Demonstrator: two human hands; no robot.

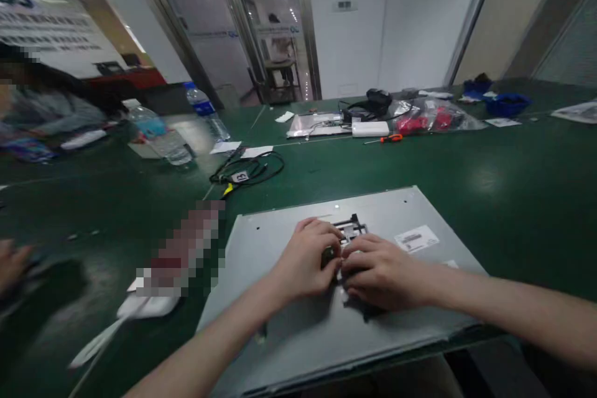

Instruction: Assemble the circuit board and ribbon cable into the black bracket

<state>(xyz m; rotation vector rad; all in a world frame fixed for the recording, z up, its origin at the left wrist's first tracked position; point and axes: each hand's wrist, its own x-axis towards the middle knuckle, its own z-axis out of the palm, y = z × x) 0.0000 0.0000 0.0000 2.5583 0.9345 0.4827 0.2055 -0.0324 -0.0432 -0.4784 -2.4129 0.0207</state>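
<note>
A large grey metal panel lies flat on the green table right in front of me, with a white label near its right side. At the panel's middle sits a small black bracket. My left hand and my right hand meet just below that bracket, fingers curled together around a small dark part. Most of that part is hidden under my fingers.
A coiled black cable with a tag lies beyond the panel. Water bottles stand at the left. Farther back are an orange-handled screwdriver, a white box, plastic bags with red parts and a blue tray. Another person sits at far left.
</note>
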